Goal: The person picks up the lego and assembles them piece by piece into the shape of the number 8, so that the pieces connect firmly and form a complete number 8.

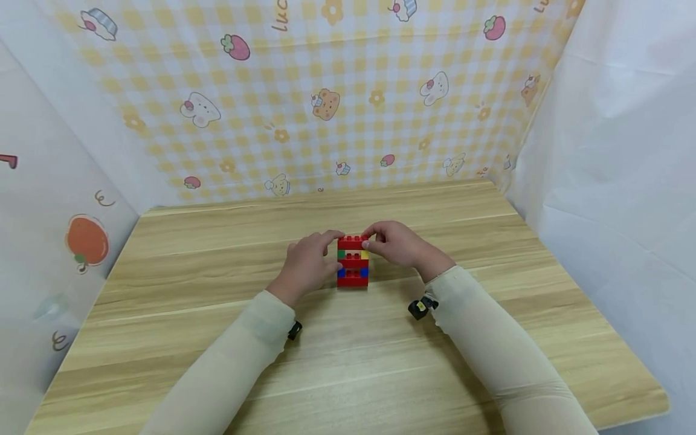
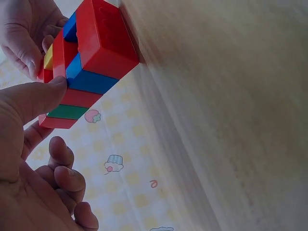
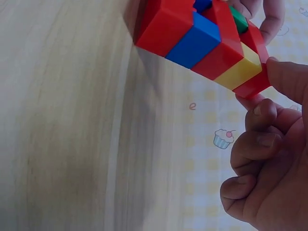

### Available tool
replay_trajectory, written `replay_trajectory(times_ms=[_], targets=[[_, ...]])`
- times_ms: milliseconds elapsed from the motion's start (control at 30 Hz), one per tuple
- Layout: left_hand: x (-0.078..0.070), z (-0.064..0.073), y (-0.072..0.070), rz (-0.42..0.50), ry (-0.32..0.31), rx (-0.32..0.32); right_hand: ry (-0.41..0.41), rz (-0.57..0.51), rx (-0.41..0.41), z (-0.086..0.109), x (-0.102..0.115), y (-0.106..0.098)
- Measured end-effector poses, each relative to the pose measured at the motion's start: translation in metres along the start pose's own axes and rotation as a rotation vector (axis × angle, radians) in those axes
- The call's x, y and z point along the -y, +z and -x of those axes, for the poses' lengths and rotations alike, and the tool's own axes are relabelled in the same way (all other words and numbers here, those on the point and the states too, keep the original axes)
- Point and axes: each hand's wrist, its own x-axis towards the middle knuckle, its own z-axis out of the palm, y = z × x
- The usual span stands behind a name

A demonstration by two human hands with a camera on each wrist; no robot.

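Note:
A small tower of toy building bricks point(image 1: 353, 264) stands upright on the wooden table. Three long red bricks form its bottom, middle and top layers. Between the lower two sit two small blue bricks point(image 2: 91, 80); a green brick point(image 2: 67, 111) and a yellow brick point(image 3: 239, 67) separate the upper two. My left hand point(image 1: 309, 263) grips the tower's left side, thumb low on the front edge and index finger at the top. On the right, my right hand point(image 1: 398, 243) pinches the end of the top red brick point(image 3: 252, 84) between thumb and index finger; its other fingers are curled.
The wooden table point(image 1: 179, 290) extends around the tower, its rear edge meeting a yellow checked cloth point(image 1: 359, 133). White sheeting point(image 1: 614, 181) hangs on the right, and a printed white sheet point(image 1: 49, 199) on the left. A small black device point(image 1: 418, 308) is at the right wrist.

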Motion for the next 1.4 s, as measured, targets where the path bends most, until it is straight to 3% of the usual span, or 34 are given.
replay_trajectory(times_ms=[233,500,867,1133,1400], targets=[[0.000,0.000,0.000,0.017,-0.026,0.019,-0.038,0.041,-0.008,0.004,-0.002,0.003],[0.001,0.000,-0.003,0.078,-0.060,0.050,-0.025,0.246,0.003,0.014,0.002,0.009],[0.003,-0.002,-0.005,0.110,-0.074,0.079,-0.031,0.435,0.040,0.017,0.005,0.020],[0.007,-0.002,-0.004,0.146,-0.083,0.099,-0.015,0.442,0.035,0.014,0.003,0.026],[0.013,-0.001,-0.003,0.090,-0.089,0.122,0.031,0.381,0.069,0.009,0.002,0.026]])
